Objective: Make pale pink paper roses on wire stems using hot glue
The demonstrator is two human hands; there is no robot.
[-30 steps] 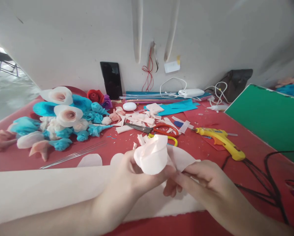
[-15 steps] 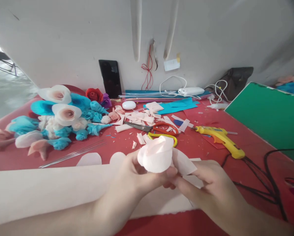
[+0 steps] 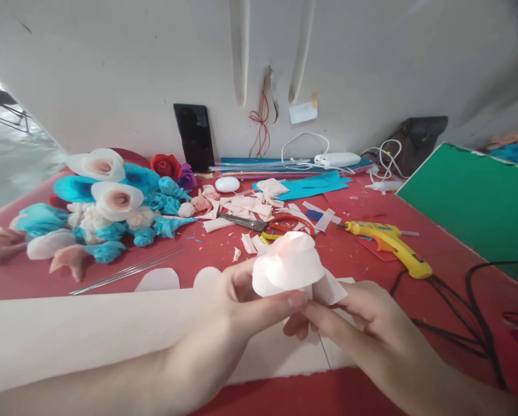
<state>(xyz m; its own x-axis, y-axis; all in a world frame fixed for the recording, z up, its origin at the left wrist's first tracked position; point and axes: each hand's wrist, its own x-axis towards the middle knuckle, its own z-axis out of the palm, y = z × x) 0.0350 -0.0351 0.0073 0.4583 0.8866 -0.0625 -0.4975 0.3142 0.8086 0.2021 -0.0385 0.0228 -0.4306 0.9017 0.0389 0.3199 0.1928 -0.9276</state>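
A pale pink paper flower [image 3: 287, 263] with overlapping rounded petals is held up in front of me. My left hand [image 3: 237, 315] is closed around its lower part, thumb across the front. From the right, my right hand [image 3: 371, 326] pinches a loose-edged paper petal [image 3: 333, 288] at the flower's side, its fingertips meeting the left ones under the bloom. Where that petal joins the flower is hidden. Below both hands lies a long pale sheet of paper [image 3: 89, 335], with cut petal pieces [image 3: 158, 279] along its far edge.
Scissors [image 3: 259, 224] lie among paper scraps [image 3: 250, 207] beyond my hands. A yellow glue gun [image 3: 392, 245] with a black cord rests to the right, near a green board [image 3: 479, 208]. Finished paper flowers [image 3: 115, 202] pile up at left, beside thin wires [image 3: 129, 271]. A phone [image 3: 194, 137] leans on the wall.
The flower has tilted and shifted slightly to the right, so its outer petals face me more. My left thumb now lies more plainly across its base. The right hand stays nearly in place.
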